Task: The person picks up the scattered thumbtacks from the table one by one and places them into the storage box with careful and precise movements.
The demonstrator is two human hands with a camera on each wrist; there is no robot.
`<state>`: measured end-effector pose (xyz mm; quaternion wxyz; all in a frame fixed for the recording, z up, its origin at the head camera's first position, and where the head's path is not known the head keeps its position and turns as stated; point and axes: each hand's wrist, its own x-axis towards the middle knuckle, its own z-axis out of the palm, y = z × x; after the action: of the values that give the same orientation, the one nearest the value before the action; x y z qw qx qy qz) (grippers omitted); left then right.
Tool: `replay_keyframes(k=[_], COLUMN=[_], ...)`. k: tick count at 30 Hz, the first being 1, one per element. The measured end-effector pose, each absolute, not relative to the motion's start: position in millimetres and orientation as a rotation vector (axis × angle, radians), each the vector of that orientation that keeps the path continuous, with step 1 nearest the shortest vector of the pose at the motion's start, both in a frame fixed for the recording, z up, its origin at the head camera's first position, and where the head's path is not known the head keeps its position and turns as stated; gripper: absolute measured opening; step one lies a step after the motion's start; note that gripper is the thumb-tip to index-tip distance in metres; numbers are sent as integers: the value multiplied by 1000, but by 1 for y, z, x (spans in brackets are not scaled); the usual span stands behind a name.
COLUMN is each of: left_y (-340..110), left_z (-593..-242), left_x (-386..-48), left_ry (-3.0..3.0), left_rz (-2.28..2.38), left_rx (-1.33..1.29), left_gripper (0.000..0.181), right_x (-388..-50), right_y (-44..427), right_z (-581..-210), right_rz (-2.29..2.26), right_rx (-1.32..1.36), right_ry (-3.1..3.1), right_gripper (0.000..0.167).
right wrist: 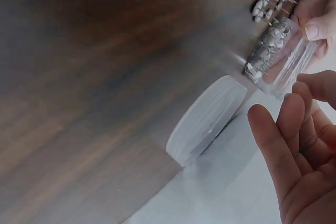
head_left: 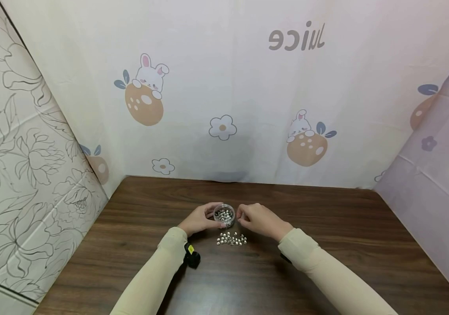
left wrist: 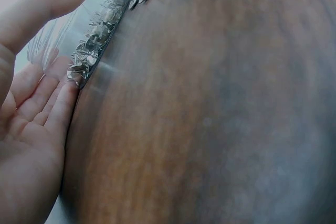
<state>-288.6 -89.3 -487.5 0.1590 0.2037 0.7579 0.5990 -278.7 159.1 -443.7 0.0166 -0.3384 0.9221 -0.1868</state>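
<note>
A small round clear jar stands on the table with silver thumbtacks inside. My left hand holds it from the left, the thumb on its near side and the fingers around the far side. Just in front of the jar lies a loose cluster of more thumbtacks, their pins visible in the wrist views. To the right of the jar, my right hand is bent with thumb and fingertips close together beside the rim. Whether a thumbtack sits between those fingertips is hidden.
In the right wrist view a clear round lid lies on the dark wooden table, apart from the jar. A black device with a yellow mark is at the left wrist. Printed curtains hang behind the table and at both sides.
</note>
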Motion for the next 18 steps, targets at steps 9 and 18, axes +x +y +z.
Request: replay_keyframes(k=[9, 18], left_y=[-90, -89], left_z=[-487, -487], left_x=[-288, -287], left_ry=[2178, 2183], left_rz=[1712, 1708], left_rx=[580, 577], left_gripper=[70, 70], right_x=[-270, -264], right_y=[168, 173], right_z=[-451, -458], right_rz=[-578, -573], right_rx=[-1106, -1140], right_ry=[2823, 2784], right_gripper=[10, 12])
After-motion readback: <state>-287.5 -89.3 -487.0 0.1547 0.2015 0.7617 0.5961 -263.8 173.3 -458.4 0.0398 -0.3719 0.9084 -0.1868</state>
